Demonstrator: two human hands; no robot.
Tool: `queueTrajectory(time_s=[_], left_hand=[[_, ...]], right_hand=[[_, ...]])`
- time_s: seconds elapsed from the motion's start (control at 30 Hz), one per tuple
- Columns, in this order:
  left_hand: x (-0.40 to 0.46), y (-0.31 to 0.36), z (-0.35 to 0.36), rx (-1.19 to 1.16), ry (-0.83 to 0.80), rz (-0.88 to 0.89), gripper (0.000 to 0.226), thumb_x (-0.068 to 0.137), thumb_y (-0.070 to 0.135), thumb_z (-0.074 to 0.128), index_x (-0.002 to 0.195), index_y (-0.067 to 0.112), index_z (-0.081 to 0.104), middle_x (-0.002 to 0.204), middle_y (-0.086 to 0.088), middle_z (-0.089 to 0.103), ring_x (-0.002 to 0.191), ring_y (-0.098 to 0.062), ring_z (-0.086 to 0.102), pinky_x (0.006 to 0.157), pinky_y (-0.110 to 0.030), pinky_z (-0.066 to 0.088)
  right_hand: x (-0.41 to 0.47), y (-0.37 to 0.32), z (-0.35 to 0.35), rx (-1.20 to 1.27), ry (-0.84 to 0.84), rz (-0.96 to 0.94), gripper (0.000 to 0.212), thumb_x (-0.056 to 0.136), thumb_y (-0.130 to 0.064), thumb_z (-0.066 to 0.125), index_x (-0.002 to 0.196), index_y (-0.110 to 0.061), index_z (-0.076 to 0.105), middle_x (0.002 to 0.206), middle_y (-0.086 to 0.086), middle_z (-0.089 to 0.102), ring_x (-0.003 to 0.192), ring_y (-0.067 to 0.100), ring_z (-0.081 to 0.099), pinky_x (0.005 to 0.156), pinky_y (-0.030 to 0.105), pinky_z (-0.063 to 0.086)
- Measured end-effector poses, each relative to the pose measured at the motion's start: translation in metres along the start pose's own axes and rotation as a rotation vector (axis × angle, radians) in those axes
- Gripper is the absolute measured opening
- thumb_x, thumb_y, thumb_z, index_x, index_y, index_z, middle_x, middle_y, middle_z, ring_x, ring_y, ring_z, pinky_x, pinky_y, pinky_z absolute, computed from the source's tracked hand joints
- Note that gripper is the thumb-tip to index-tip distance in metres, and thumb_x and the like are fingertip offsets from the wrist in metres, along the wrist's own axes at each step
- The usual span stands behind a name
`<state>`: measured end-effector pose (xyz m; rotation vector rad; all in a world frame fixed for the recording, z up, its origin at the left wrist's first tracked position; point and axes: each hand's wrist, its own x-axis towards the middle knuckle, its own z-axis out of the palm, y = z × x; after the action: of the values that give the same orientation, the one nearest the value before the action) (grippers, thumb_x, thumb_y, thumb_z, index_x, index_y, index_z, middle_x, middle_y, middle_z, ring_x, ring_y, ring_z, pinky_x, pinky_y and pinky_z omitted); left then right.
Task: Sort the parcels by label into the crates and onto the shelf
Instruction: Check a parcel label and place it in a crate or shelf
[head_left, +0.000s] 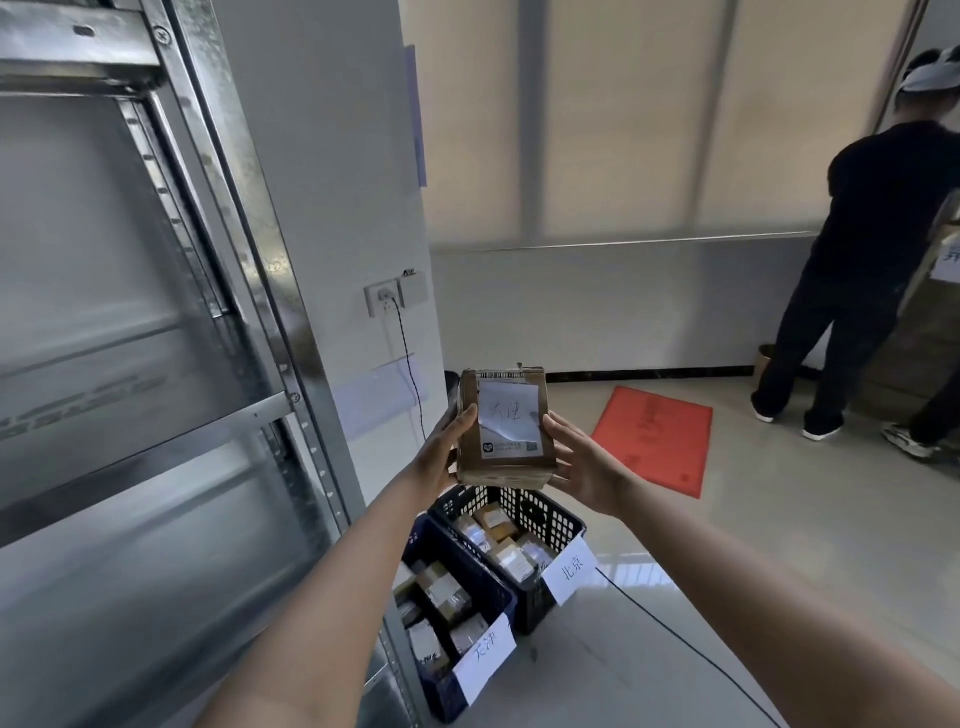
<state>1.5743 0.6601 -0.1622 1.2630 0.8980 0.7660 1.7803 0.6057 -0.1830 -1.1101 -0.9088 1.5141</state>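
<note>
Head view: both hands are holding a small cardboard parcel (501, 428) upright in mid-air, above two crates on the floor. Left hand (445, 451) is clasping the parcel's left edge, thumb lying on the front; right hand (576, 465) is bracing the right edge, its grip curled around the side. A handwritten white label (508, 413) is facing the viewer. Black crate (545, 525) and blue crate (467, 623) are sitting side by side beside the metal shelf (156, 312), each carrying parcels and a paper tag.
</note>
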Motion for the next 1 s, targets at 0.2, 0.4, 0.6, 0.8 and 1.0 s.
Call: queueTrajectory(time_s=[0.2, 0.4, 0.6, 0.8, 1.0], left_hand=[[0.046, 0.000, 0.004, 0.017, -0.017, -0.005, 0.066, 0.077, 0.063, 0.057, 0.139, 0.044, 0.044, 0.136, -0.002, 0.053, 0.126, -0.031, 0.047, 0.101, -0.061, 0.045], [0.097, 0.005, -0.002, -0.012, -0.018, 0.024, 0.066, 0.077, 0.060, 0.058, 0.139, 0.041, 0.043, 0.131, 0.001, 0.056, 0.124, -0.028, 0.049, 0.099, -0.055, 0.049], [0.141, 0.010, -0.025, -0.044, 0.008, 0.032, 0.067, 0.077, 0.060, 0.058, 0.140, 0.042, 0.043, 0.133, -0.001, 0.054, 0.126, -0.029, 0.048, 0.099, -0.056, 0.048], [0.163, 0.007, -0.047, -0.042, 0.092, 0.014, 0.091, 0.056, 0.075, 0.070, 0.138, 0.044, 0.045, 0.139, -0.001, 0.051, 0.128, -0.030, 0.046, 0.103, -0.059, 0.044], [0.174, -0.005, -0.062, -0.060, 0.222, -0.030, 0.084, 0.064, 0.074, 0.066, 0.139, 0.044, 0.044, 0.138, 0.000, 0.053, 0.127, -0.027, 0.049, 0.102, -0.054, 0.047]], right_hand=[[0.035, -0.003, -0.027, 0.021, 0.010, -0.002, 0.088, 0.055, -0.057, 0.087, 0.135, -0.037, 0.054, 0.127, 0.011, 0.066, 0.120, 0.028, 0.060, 0.099, 0.039, 0.051], [0.085, -0.024, -0.050, -0.011, 0.010, -0.001, 0.049, 0.088, -0.043, 0.067, 0.135, -0.039, 0.055, 0.133, 0.014, 0.061, 0.122, 0.029, 0.059, 0.098, 0.038, 0.051], [0.139, -0.045, -0.054, -0.123, -0.064, -0.013, 0.070, 0.066, -0.059, 0.081, 0.130, -0.042, 0.058, 0.130, 0.007, 0.064, 0.114, 0.022, 0.062, 0.095, 0.034, 0.051], [0.187, -0.042, -0.050, -0.109, -0.147, 0.015, 0.083, 0.055, -0.062, 0.085, 0.131, -0.042, 0.056, 0.125, 0.003, 0.067, 0.107, 0.017, 0.066, 0.082, 0.029, 0.054], [0.237, -0.026, -0.050, -0.102, -0.245, 0.066, 0.085, 0.066, -0.058, 0.080, 0.142, -0.036, 0.049, 0.131, 0.007, 0.063, 0.120, 0.027, 0.060, 0.098, 0.039, 0.051]])
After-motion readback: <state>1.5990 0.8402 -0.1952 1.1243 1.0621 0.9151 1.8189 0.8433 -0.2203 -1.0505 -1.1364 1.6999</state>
